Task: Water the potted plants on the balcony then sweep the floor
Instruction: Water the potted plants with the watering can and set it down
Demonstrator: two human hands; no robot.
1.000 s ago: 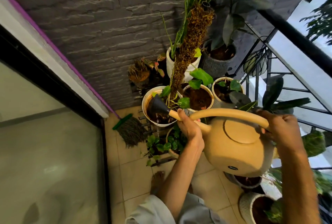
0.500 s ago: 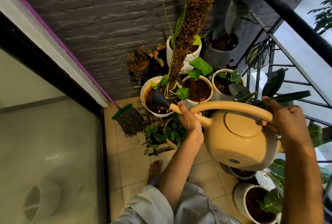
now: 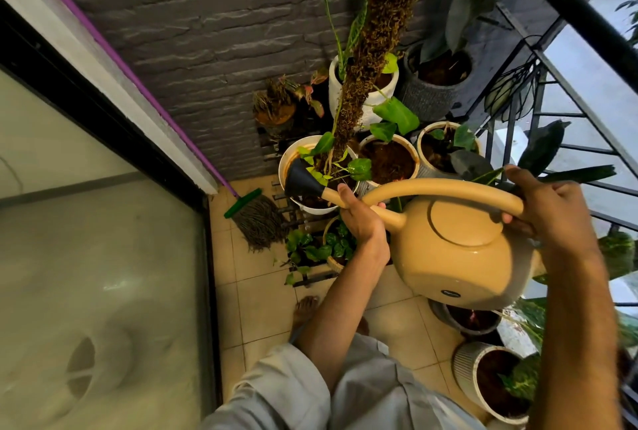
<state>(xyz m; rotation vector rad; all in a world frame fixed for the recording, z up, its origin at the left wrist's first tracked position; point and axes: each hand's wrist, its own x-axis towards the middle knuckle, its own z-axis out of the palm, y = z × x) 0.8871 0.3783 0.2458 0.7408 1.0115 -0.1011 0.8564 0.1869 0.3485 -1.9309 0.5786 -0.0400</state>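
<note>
The right hand (image 3: 549,205) is wrapped around the rear end of the arched handle of a tan watering can (image 3: 462,250), fingers curled under and thumb on top. The left hand (image 3: 360,219) grips the can's spout (image 3: 348,200) near its base, fingers closed round it from below. Between the two hands the can hangs tilted forward, its round body low and to the right, its flat lid facing up. The spout ends in a dark rose (image 3: 299,181) that sits over the rim of a white pot (image 3: 286,160) holding a leafy climber on a tall moss pole (image 3: 371,60); whether water is coming out cannot be told. Just beside that pot to the right stand a tan-rimmed pot (image 3: 388,162) full of dark soil and another pale pot (image 3: 447,150) with green leaves. Behind them, against the grey brick wall (image 3: 207,32), are a white pot (image 3: 362,91), a dark textured pot (image 3: 431,94) and a small reddish plant (image 3: 279,105). Below the left hand a low basket of small green leaves (image 3: 324,250) rests on a slatted rack. A mop (image 3: 255,219) with a green head leans in the corner on the tiled floor (image 3: 262,298), its purple stick running up along the door frame. A bare foot (image 3: 305,308) shows on the tiles. More pots (image 3: 483,384) stand at the lower right, beside the black railing (image 3: 587,25). A glass door (image 3: 96,257) fills the left side.
</note>
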